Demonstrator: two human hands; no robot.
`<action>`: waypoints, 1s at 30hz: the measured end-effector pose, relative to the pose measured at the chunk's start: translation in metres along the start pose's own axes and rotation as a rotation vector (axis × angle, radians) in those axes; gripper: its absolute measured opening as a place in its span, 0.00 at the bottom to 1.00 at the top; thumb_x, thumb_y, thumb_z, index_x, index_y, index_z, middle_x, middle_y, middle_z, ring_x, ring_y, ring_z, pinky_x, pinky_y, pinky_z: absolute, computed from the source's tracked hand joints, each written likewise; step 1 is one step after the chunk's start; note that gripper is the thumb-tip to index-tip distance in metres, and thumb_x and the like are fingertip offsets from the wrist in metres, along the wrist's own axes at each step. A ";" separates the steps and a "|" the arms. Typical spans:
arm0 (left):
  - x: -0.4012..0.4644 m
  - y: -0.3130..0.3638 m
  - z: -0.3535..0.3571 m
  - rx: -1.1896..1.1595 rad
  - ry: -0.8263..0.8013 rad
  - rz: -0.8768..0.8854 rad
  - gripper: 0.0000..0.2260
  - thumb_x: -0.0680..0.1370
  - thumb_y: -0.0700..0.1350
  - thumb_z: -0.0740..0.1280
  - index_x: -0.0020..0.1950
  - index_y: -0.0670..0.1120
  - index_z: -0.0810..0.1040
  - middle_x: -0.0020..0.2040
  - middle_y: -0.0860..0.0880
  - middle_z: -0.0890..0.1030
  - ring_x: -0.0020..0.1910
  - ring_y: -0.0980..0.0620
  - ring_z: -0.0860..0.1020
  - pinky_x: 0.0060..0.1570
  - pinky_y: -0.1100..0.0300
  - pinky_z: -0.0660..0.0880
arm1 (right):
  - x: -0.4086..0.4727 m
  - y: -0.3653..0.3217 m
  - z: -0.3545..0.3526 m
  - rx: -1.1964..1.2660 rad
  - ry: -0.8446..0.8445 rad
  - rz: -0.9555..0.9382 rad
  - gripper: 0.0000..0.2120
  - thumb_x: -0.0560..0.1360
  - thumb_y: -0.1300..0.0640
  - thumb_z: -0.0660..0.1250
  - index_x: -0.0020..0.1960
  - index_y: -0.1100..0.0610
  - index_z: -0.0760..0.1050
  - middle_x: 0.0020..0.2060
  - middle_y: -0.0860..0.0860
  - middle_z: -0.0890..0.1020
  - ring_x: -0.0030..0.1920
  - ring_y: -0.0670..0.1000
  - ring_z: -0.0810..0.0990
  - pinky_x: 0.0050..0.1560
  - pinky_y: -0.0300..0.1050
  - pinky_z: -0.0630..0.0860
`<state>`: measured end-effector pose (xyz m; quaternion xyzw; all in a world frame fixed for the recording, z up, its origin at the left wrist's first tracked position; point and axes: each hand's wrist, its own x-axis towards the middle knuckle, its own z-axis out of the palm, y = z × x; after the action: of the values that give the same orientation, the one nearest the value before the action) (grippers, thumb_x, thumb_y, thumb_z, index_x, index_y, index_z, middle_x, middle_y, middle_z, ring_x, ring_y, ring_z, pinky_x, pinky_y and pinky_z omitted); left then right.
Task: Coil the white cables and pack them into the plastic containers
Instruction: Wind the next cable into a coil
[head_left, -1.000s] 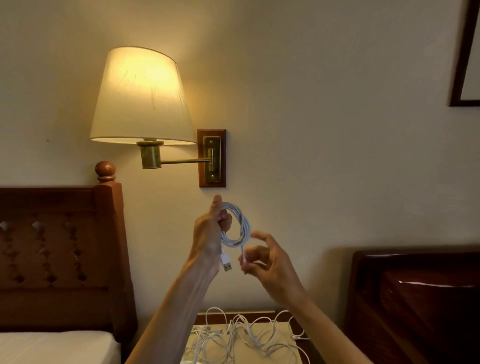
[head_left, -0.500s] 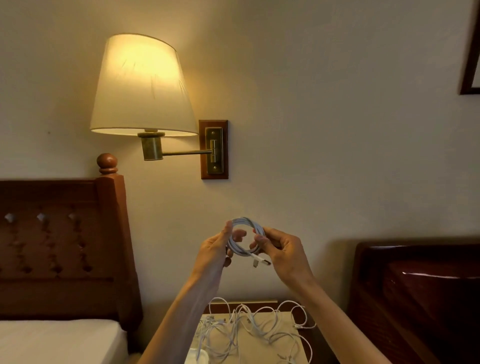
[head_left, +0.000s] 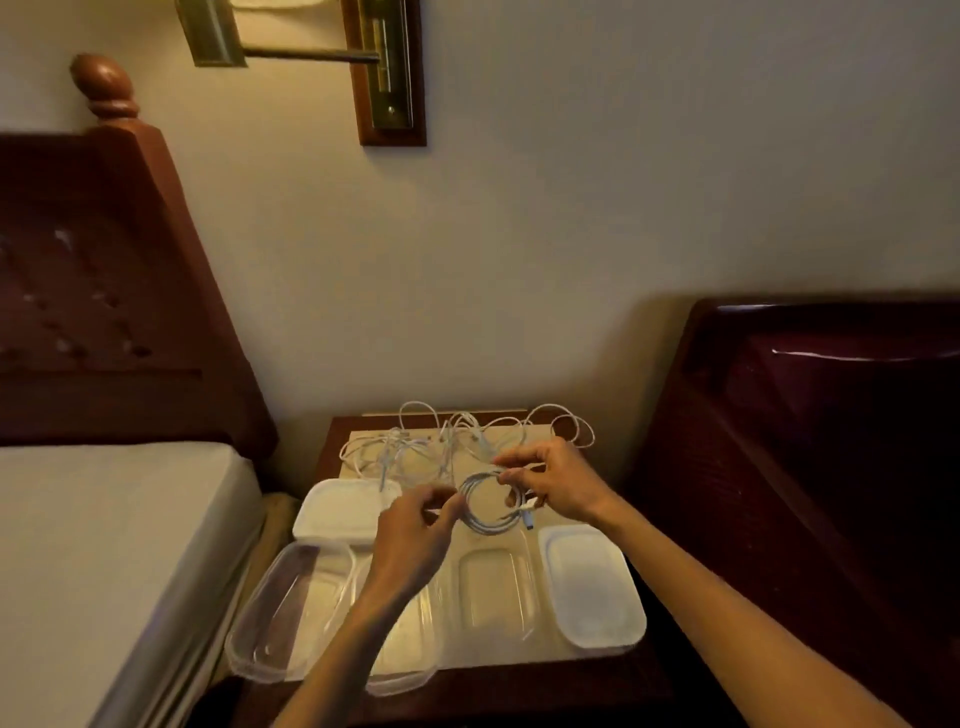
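Nearest the camera, clear plastic containers (head_left: 291, 608) are seen lying open along the front edge of a wooden nightstand (head_left: 519, 686), with a white lid (head_left: 592, 587) set at the right end and a second white lid (head_left: 340, 512) placed behind them on the left. Above the containers, a coiled white cable (head_left: 488, 506) is held in a neat loop between both hands: its left side is pinched by the fingers of the left hand (head_left: 415, 535), while its upper right side is gripped by the right hand (head_left: 556, 483), a connector (head_left: 529, 519) being left dangling below. Farther back, a tangle of loose white cables (head_left: 457, 436) is spread across the nightstand against the wall. Beyond, a brass wall lamp bracket (head_left: 387, 67) is mounted above, flanked by a carved headboard (head_left: 104, 291) at left.
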<state>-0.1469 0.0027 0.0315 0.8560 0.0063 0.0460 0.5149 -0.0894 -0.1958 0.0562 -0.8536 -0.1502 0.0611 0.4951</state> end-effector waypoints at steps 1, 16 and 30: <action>-0.011 -0.014 0.009 0.067 0.058 -0.016 0.06 0.76 0.53 0.69 0.49 0.53 0.83 0.44 0.58 0.83 0.43 0.59 0.79 0.41 0.62 0.76 | -0.003 0.011 0.007 -0.025 -0.062 0.031 0.12 0.76 0.61 0.70 0.59 0.59 0.81 0.46 0.49 0.84 0.39 0.47 0.84 0.43 0.41 0.82; -0.082 -0.099 0.059 0.530 -0.007 0.447 0.04 0.74 0.52 0.66 0.44 0.54 0.79 0.42 0.60 0.79 0.45 0.58 0.75 0.45 0.62 0.73 | 0.032 0.056 0.077 -0.458 -0.600 0.086 0.10 0.77 0.66 0.66 0.54 0.61 0.83 0.48 0.58 0.85 0.37 0.51 0.81 0.32 0.27 0.72; -0.081 -0.109 0.060 0.545 -0.011 0.433 0.07 0.73 0.57 0.65 0.43 0.58 0.80 0.42 0.64 0.80 0.49 0.59 0.75 0.51 0.58 0.69 | -0.025 0.059 0.071 -0.255 0.430 -0.031 0.06 0.77 0.57 0.66 0.53 0.51 0.79 0.46 0.44 0.81 0.43 0.42 0.78 0.43 0.33 0.77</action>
<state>-0.2181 -0.0034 -0.0983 0.9437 -0.1660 0.1464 0.2458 -0.1194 -0.1721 -0.0312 -0.9002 -0.0609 -0.1491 0.4046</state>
